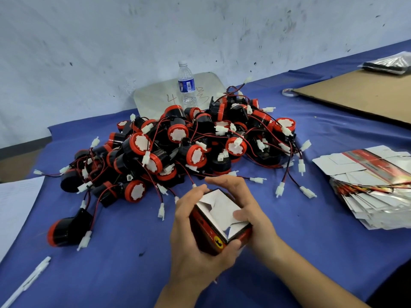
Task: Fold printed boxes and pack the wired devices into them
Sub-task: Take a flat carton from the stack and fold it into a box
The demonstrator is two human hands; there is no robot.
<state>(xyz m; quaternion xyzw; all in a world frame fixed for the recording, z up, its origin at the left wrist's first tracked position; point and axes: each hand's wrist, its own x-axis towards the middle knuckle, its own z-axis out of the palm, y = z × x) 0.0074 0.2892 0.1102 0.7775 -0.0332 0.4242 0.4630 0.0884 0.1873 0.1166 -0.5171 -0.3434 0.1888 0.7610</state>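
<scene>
A red printed box (213,232) is held above the blue table, its white end flaps folded partly inward. My left hand (193,241) grips it from the left and below, thumb on its lower corner. My right hand (246,210) curls round the box's far and right side, with its thumb pressing on a white flap. Behind the box lies a big heap of black and red wired devices (184,145) with white connectors. One device (64,230) lies alone at the left. A stack of flat printed boxes (369,187) sits at the right.
A water bottle (186,85) stands behind the heap by the wall. Brown cardboard (364,94) and a tape roll (288,92) lie at the back right. White paper (15,203) and a white pen (29,283) lie at the left. The blue cloth (124,263) covers the table.
</scene>
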